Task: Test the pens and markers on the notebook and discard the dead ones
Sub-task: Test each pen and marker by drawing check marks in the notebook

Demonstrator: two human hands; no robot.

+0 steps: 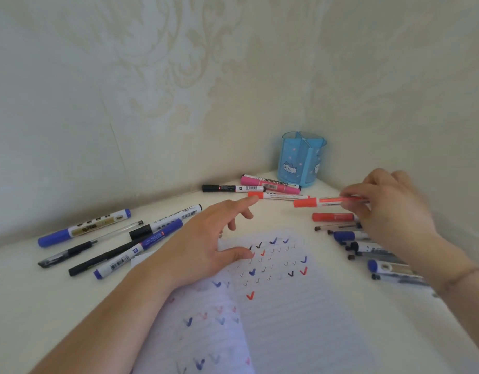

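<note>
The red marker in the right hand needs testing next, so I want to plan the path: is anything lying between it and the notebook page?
Nothing visible blocks it. The right hand holds the red marker above the table, and the notebook lies open just below; only the left hand rests over the page's left part.

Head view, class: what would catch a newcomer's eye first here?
The notebook at centre, dotted with red, blue and black ticks. Above it the right hand pinches a red-capped marker and the left hand hovers open. A blue pen holder stands in the corner.
</note>
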